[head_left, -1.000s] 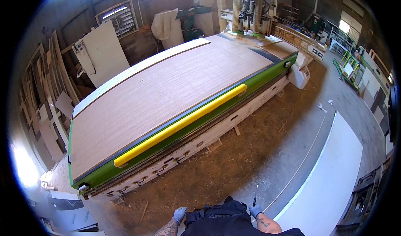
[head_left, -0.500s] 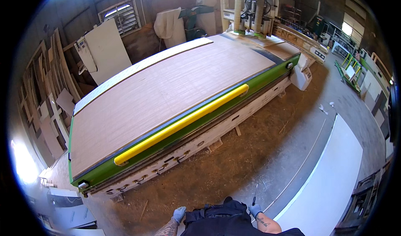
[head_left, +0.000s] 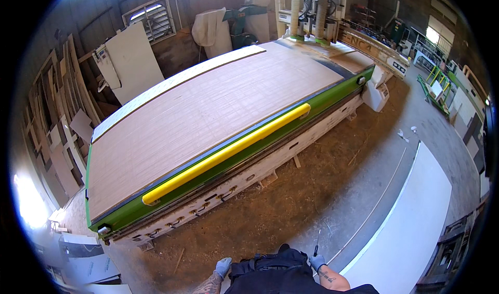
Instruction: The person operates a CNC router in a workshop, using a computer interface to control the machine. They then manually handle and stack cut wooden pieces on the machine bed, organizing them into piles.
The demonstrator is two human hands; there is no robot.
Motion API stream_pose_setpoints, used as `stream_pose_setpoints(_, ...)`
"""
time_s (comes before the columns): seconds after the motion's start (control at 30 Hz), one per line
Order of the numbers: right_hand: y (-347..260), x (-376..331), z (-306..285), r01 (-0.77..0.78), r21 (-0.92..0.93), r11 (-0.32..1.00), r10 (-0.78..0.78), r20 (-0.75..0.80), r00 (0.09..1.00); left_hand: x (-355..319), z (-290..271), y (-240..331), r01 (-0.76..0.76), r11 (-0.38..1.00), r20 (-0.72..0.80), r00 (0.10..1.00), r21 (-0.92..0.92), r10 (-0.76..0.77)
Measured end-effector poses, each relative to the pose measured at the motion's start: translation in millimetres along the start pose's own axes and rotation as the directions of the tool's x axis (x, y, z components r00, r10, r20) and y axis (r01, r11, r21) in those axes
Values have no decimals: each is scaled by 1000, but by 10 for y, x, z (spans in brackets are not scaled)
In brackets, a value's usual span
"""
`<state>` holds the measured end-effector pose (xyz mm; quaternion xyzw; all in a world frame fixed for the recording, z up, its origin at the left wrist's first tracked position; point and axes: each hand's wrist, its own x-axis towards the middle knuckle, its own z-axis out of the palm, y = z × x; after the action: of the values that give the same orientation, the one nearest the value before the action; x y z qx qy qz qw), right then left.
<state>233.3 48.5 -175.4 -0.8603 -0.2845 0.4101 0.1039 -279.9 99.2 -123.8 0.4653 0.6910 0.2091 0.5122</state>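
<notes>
At the bottom of the view, both my hands wear light grey-blue gloves beside my dark clothing. My left hand (head_left: 223, 267) hangs at my left side with its fingers curled closed, and nothing shows in it. My right hand (head_left: 316, 262) grips a slim screwdriver-like tool (head_left: 316, 250) with a black handle, its thin shaft pointing up and away. Ahead stands a large green-framed cutting machine, with a wide pale wooden board (head_left: 208, 112) lying on its bed. Neither hand touches the machine.
A yellow padded bar (head_left: 228, 153) runs along the machine's near side. The cutting head (head_left: 306, 13) with hoses stands at the far end. Sawdust (head_left: 291, 200) covers the floor between. A long thin strip (head_left: 374, 205) and a white panel (head_left: 405, 221) lie right. Boards (head_left: 62, 96) lean at left.
</notes>
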Motion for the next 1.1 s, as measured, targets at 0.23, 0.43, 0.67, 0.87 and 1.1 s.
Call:
stream_pose_setpoints(0.23,-66,-69,6,0,46,999,-1,22,1000,69,-25,-98,-130,991,-27,991,1,130)
stream_pose_setpoints(0.43,-54,-84,13,-11,43,999,11,8,1000,11,-17,47,2,999,-19,1000,-55,-3)
stream_pose_setpoints(0.67,-119,-163,-4,-12,35,999,11,13,1000,-24,-25,83,177,973,-44,982,-145,-185)
stream_pose_setpoints(0.87,-15,-83,44,12,46,999,-12,5,1000,-33,-10,144,211,971,-41,975,-112,-217)
stream_pose_setpoints(1.1,43,-25,105,70,-14,997,-70,-23,997,-17,-24,94,87,995,-58,994,-37,-89)
